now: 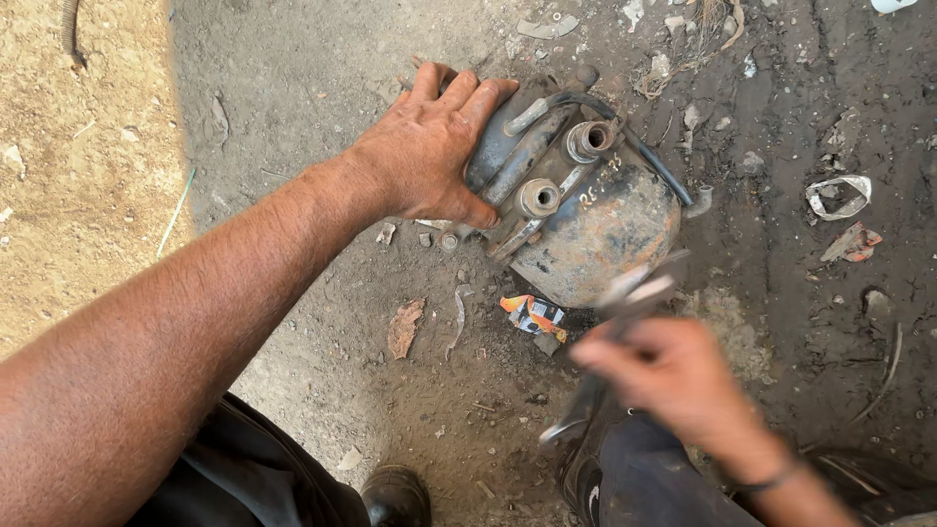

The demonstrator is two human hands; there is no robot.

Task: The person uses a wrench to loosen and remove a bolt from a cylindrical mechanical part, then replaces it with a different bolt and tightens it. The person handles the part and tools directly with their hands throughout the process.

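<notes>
A: What is the biggest thing in front of you?

B: The ground [322, 117]: dark, oily dirt under your knees, with paler sand off to your left. On it, right ahead of you, lies the rusty metal canister [586, 220], a round chamber on its side with two threaded ports facing up and a black hose curving over its top.

A: And your hands?

B: Your left hand [429, 146] lies flat on the canister's left end, palm down, fingers [468, 93] spread apart and draped over the metal rather than closed round it. Your right hand [673, 376] sits just below the canister, nearer your body. Its fingers are clamped on a metal tool [625, 307], which is blurred; its upper end reaches the canister's lower edge, and you cannot tell whether the two touch.

A: Anything smaller nearby?

B: An orange scrap of wrapper [532, 314] lies on the ground just below the canister, a dry leaf [403, 327] further left, and a white torn ring [839, 195] well off to the right.
</notes>
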